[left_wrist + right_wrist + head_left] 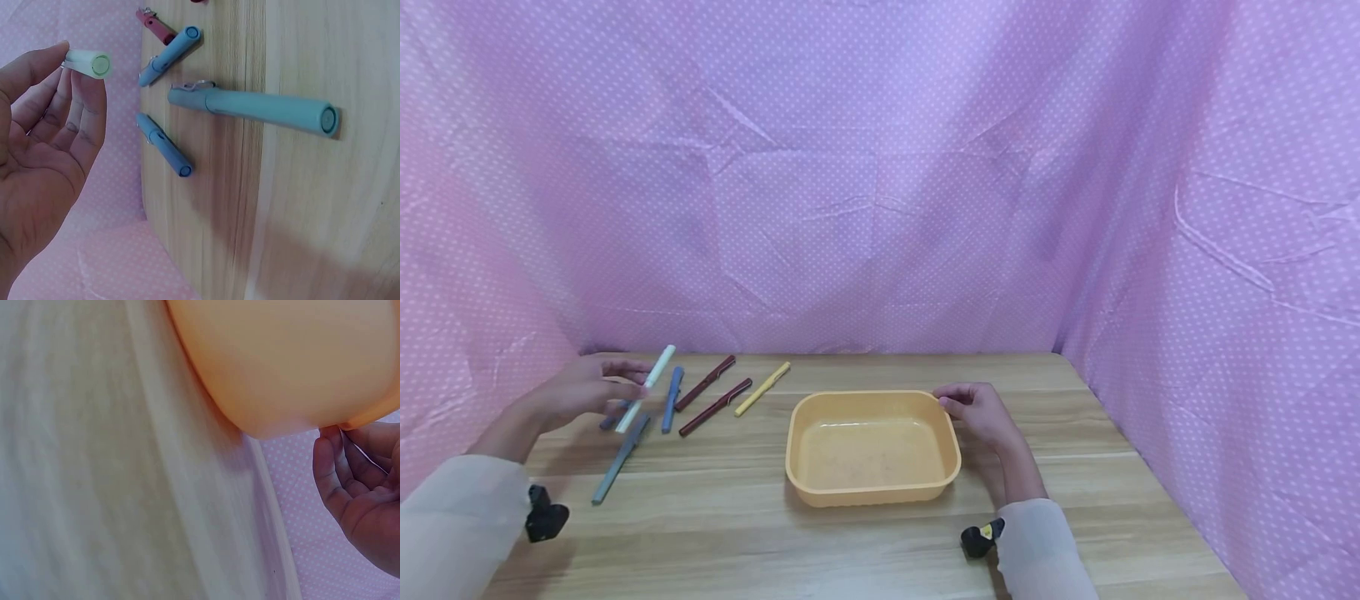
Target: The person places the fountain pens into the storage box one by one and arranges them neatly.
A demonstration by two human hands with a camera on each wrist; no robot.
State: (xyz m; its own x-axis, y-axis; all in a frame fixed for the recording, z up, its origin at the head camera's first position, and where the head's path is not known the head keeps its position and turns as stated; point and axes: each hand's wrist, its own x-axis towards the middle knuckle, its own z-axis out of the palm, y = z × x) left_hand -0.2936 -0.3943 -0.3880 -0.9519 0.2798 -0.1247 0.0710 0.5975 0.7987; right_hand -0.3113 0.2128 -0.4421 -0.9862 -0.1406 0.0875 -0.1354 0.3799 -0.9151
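My left hand (587, 390) pinches a pale green pen (658, 367) between thumb and fingers, held tilted above the table. In the left wrist view the pen's round end (100, 65) faces the camera. Below and around this hand lie a teal pen (621, 460), a blue pen (672, 400) and another blue pen (164, 150), which the hand partly covers in the head view. My right hand (983, 412) grips the far right corner of a yellow-orange plastic basin (880, 492), thumb and fingers at its rim. Nothing lies inside the basin.
Two dark red pens (706, 383) and a yellow pen (763, 389) lie between the left hand and the basin. The wooden table (715, 533) ends against a pink polka-dot cloth (850, 208) at the back and sides.
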